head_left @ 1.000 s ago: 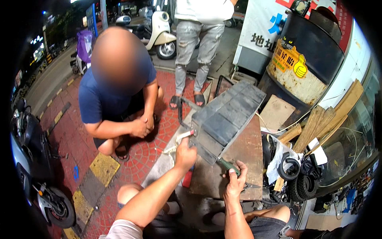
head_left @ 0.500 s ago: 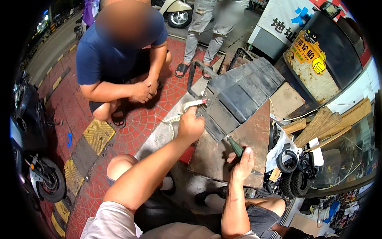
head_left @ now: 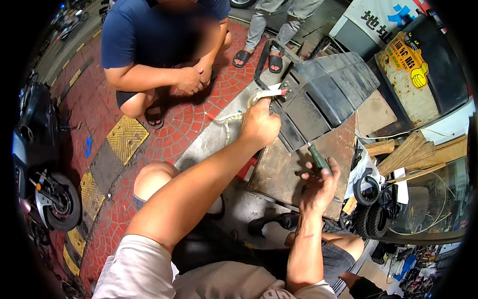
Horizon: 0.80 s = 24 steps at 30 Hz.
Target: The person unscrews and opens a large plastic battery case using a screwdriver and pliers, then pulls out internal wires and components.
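Note:
A black ribbed plastic case (head_left: 331, 92) with a carrying handle (head_left: 260, 65) lies tilted on a worn board. At its near-left end my left hand (head_left: 261, 122) is closed, with the fingertips hidden. A pale sheathed cable (head_left: 266, 94) with red ends runs just above its knuckles. My right hand (head_left: 321, 187) has its fingers about the butt of a green-handled screwdriver (head_left: 318, 158). The screwdriver's shaft points at the case's near lower edge, where its tip meets the case.
The brown board (head_left: 279, 174) carries the case. A person in a dark blue shirt (head_left: 162, 40) squats at the far left, hands clasped; another stands behind in grey jeans (head_left: 286, 17). On the right lie wood planks (head_left: 411, 154) and small tyres (head_left: 368, 187). A motorbike wheel (head_left: 62, 202) stands left.
The whole view has shifted, so case, hands and board sit further right and higher. My left hand stays at the case's end and the screwdriver at its lower edge.

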### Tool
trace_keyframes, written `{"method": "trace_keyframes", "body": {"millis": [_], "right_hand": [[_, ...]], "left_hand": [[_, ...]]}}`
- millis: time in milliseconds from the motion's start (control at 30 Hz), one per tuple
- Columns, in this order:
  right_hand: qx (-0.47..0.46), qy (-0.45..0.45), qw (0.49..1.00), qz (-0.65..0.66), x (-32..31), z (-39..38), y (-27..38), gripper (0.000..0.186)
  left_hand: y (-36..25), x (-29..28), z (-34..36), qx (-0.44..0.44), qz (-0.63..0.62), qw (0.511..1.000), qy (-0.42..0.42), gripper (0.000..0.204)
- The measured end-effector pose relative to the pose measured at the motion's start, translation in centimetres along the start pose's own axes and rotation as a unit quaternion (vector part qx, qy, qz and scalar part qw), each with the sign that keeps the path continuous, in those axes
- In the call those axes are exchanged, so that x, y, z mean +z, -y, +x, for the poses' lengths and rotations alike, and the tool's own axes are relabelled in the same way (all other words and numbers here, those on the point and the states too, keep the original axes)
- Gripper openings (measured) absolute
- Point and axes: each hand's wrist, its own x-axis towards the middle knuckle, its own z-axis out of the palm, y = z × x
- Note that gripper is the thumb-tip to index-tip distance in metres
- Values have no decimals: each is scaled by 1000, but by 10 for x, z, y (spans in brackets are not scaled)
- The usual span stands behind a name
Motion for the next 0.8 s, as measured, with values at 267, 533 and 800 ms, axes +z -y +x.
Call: {"method": "trace_keyframes", "body": {"millis": [267, 533, 800], "right_hand": [[1, -13, 1000, 16, 5, -4, 3, 50], [-13, -47, 998, 38, 14, -6, 3, 45], [-34, -42, 999, 3, 12, -6, -1, 48]], "left_hand": [[-6, -5, -1, -36, 2, 999, 32, 65], [0, -4, -1, -10, 31, 999, 18, 69], [-5, -9, -1, -28, 12, 999, 44, 68]]}}
